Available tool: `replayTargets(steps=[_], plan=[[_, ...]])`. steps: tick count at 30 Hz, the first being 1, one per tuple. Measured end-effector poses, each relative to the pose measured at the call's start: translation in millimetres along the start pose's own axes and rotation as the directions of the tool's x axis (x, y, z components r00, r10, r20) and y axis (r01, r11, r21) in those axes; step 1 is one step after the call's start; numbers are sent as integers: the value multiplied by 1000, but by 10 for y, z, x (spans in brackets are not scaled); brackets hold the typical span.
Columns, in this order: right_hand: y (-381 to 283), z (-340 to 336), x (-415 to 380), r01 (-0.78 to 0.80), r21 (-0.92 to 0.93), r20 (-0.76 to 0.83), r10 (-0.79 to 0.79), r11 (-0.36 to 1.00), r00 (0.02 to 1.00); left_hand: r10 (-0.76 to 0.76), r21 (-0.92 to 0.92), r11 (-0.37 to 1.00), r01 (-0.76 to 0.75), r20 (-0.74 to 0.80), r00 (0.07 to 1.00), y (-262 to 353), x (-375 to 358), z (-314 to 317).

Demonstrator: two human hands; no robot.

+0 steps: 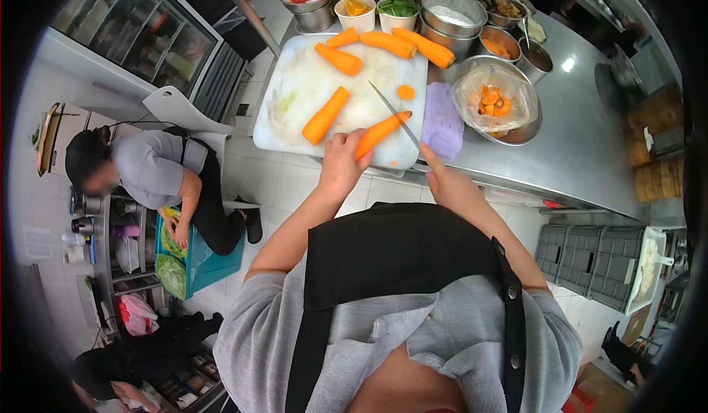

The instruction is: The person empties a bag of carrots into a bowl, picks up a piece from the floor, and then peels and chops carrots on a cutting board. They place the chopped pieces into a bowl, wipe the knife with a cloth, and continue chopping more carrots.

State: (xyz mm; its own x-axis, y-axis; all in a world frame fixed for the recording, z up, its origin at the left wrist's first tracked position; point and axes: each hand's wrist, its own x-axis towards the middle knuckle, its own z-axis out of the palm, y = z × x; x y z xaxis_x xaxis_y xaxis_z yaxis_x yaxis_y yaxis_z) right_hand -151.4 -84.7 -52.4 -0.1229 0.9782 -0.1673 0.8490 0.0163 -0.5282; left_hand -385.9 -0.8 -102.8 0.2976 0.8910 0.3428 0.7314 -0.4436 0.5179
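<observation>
On the white cutting board (295, 81), the held carrot (377, 136) is gripped between the thumb and fingers of the left hand (344, 164) near the board's lower edge. The knife (387, 102) is grasped at its handle end by the right hand (448, 184), with the index finger extended and the remaining grip partly hidden; the blade is laid across the carrot near its tip. Five other carrots (326, 116) and a round carrot slice (405, 92) are also spread over the board. Just right of it, beside a purple cloth (444, 122), a wide metal bowl (527, 131) is lined with a clear plastic bag (466, 88), in which cut orange pieces (494, 105) are gathered. Beyond the board, red pieces are held in a small metal bowl (306, 1), an orange piece in one white tub (355, 22), and green pieces in another white tub (398, 22). Farther right, something white is contained in a round metal container (453, 13), and orange pieces in a smaller metal pot (500, 44). At far left, yellow-green leafy contents are seen in a teal bin (217, 269), where a seated person's hands (178, 232) are placed.
</observation>
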Motion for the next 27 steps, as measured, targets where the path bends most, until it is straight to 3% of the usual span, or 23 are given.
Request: replayTargets(steps=[2, 5, 10, 12, 15, 18, 21, 23, 24, 26, 27], plan=[[-33, 6, 86, -13, 33, -1, 13, 999, 1000, -23, 33, 999, 22, 39, 999, 7, 41, -27], [12, 63, 226, -8, 60, -19, 10, 998, 1000, 3, -102, 995, -4, -10, 1000, -103, 71, -25], [221, 110, 211, 71, 351, -96, -39, 934, 995, -27, -120, 993, -17, -359, 933, -271, 526, -436], [116, 16, 120, -27, 460, -54, 58, 887, 997, -206, -33, 978, 205, -265, 942, -422, 781, -618], [62, -147, 15, -92, 515, -48, 136, 852, 990, -433, -74, 897, 435, 49, 900, -957, 1086, -521], [116, -256, -74, -46, 509, -144, 138, 859, 980, -417, 285, 876, 389, 41, 908, -1158, 1197, -353], [122, -369, -174, -18, 543, -199, 149, 840, 969, -440, 392, 830, 396, 25, 898, -535, 1192, -531], [119, -438, -237, -24, 571, -207, 172, 820, 963, -103, 349, 935, 65, 91, 991, -370, 1238, -448], [123, -462, -270, -32, 580, -208, 186, 814, 960, 73, 321, 941, -108, 118, 990, -288, 1250, -385], [121, -496, -319, -36, 594, -214, 200, 803, 956, 381, -5, 923, -385, 146, 913, -57, 1226, -53], [118, -515, -334, -29, 597, -222, 200, 802, 954, 408, 32, 908, -417, 154, 900, 54, 1211, 134]])
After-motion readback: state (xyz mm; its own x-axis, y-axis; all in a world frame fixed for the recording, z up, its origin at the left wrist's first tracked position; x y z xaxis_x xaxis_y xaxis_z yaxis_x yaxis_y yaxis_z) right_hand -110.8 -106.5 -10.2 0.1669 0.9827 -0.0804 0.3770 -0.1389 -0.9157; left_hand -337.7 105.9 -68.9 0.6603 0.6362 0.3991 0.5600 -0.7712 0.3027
